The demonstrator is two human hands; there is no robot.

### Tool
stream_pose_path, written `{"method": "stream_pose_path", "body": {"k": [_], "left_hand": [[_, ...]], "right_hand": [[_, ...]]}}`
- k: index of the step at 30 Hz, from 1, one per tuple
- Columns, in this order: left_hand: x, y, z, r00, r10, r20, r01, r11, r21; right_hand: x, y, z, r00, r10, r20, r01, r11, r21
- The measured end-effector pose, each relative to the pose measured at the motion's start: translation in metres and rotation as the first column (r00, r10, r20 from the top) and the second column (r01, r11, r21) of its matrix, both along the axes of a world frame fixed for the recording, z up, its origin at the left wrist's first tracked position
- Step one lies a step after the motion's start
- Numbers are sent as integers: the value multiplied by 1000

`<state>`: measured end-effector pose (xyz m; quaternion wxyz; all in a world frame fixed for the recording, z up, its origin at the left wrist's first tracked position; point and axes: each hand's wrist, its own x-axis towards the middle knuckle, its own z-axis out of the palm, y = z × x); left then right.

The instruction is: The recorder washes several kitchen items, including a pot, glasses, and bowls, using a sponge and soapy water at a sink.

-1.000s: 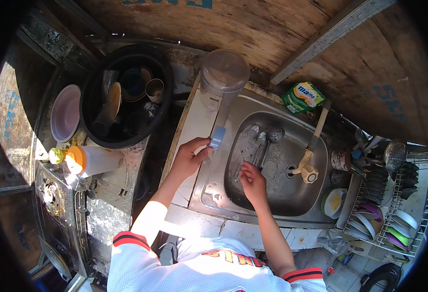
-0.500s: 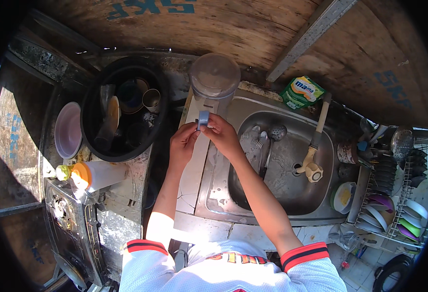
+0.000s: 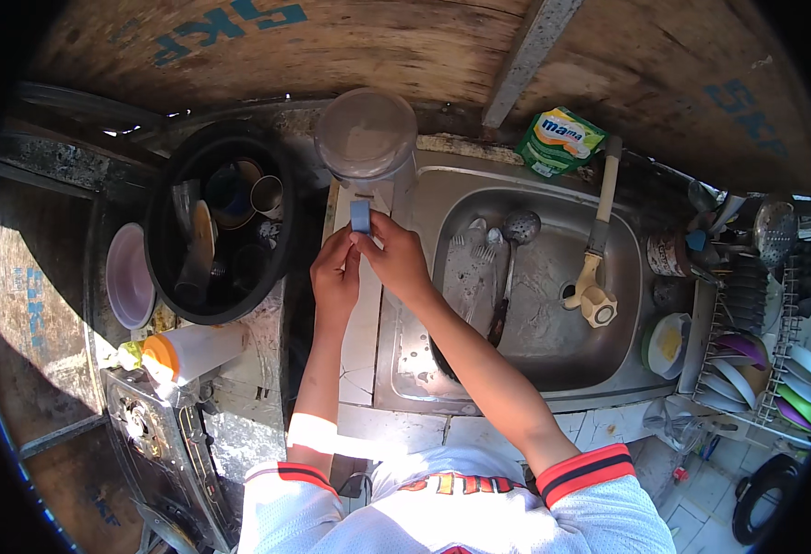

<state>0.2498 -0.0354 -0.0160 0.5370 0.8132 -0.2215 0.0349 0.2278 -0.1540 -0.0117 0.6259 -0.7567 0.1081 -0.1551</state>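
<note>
Between my fingertips, above the tiled strip left of the sink, is a small flat blue-grey piece [image 3: 360,217]; its kind does not show. My right hand [image 3: 396,257] pinches its lower end. My left hand [image 3: 335,270] is closed right beside it, fingertips pressed at the same end. Just beyond stands a large clear round container [image 3: 366,137] with a lid. To the right, the steel sink [image 3: 599,365] holds several spoons and forks, and a ladle [image 3: 522,227] with a long handle.
A black basin [image 3: 161,268] with cups and glasses sits left, near a pink bowl [image 3: 131,277] and an orange-capped bottle [image 3: 198,354]. A tap [image 3: 597,295] reaches over the sink. Behind it leans a green pouch [image 3: 558,152]. A dish rack [image 3: 747,415] stands at right.
The view has shifted a little. My hands have turned the blue-grey piece slightly, so more of its flat face shows. Both hands stay closed around its lower end.
</note>
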Motion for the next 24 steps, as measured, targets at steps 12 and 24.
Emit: {"method": "stream_pose_path", "body": {"k": [12, 24], "left_hand": [[4, -7, 0, 999, -28, 34, 23, 989, 148], [-19, -20, 46, 927, 249, 282, -266, 964, 22]], "right_hand": [[10, 5, 18, 987, -144, -76, 137, 987, -88], [14, -19, 80, 997, 59, -50, -9, 726, 687]]}}
